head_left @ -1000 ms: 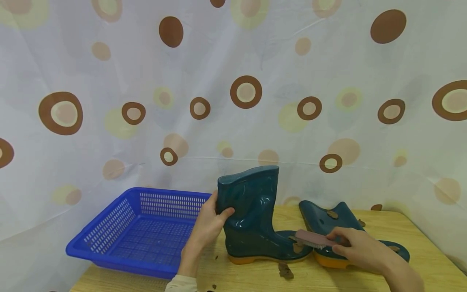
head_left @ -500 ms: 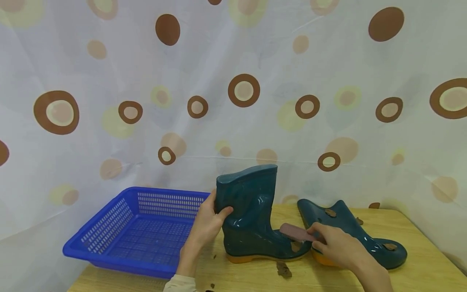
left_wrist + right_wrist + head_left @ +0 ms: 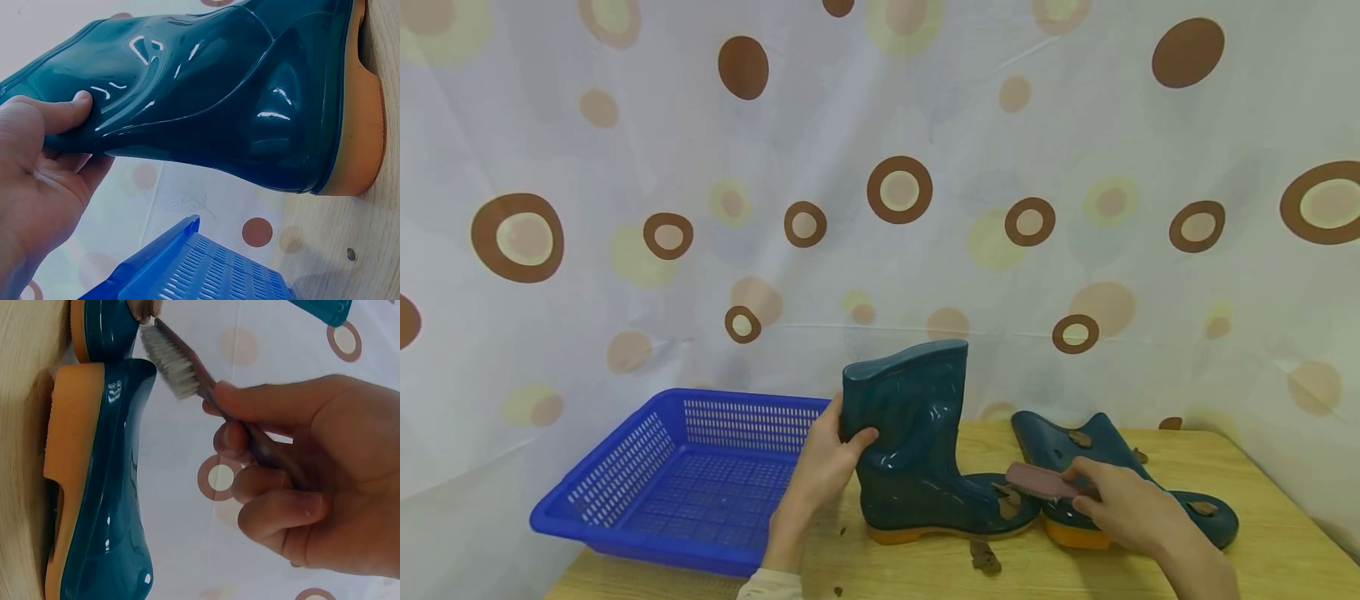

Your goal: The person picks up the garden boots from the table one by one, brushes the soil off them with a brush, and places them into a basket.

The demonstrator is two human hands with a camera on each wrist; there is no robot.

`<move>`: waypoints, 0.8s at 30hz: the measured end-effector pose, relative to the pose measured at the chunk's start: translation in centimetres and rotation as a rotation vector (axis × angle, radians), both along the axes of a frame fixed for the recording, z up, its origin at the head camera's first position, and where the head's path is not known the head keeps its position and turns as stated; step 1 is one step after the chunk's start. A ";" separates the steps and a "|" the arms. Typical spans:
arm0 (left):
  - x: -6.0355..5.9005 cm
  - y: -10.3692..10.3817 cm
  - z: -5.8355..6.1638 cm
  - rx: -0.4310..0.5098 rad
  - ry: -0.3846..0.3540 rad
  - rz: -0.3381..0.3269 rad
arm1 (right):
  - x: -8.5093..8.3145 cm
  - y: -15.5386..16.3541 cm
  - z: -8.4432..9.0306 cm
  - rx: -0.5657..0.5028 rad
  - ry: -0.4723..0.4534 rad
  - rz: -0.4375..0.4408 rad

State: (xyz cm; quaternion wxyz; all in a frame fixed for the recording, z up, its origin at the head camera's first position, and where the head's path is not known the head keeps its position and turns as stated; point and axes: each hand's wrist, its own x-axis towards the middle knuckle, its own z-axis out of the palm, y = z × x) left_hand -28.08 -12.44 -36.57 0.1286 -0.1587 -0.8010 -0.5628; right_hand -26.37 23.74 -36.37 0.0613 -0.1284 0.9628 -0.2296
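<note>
My left hand [image 3: 827, 458] grips a dark green rubber boot [image 3: 910, 475] by the back of its shaft, thumb on the near side. The boot stands upright on its orange sole, toe to the right. On its toe sits a brown clump of mud [image 3: 1008, 502]. My right hand [image 3: 1123, 504] holds a pinkish scrub brush [image 3: 1037, 480] by the handle. Its pale bristles [image 3: 170, 361] face down, and the brush's tip is right at the clump in the right wrist view. Behind and below the right hand lies a second green boot [image 3: 1217, 525], partly hidden by it.
A blue plastic basket [image 3: 647, 546] stands left of the upright boot. A loose brown piece [image 3: 985, 556] lies on the wooden table [image 3: 925, 575] in front of the toe. More brown pieces [image 3: 1080, 439] sit on the second boot. A patterned curtain [image 3: 865, 108] hangs behind.
The right hand moved the brush left over the boot's toe, then back a little to the right. The left hand keeps its hold and the boot stays in place.
</note>
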 end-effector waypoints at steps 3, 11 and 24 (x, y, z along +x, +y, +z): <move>0.0 -0.1 0.0 -0.002 0.004 0.003 | 0.0 0.3 0.0 -0.026 0.029 0.001; 0.0 -0.3 -0.1 -0.009 0.001 0.003 | -0.4 -2.0 -0.8 -0.099 0.052 0.033; 0.0 0.0 -0.1 -0.002 0.009 -0.003 | -0.2 -0.1 -0.5 -0.147 -0.095 0.072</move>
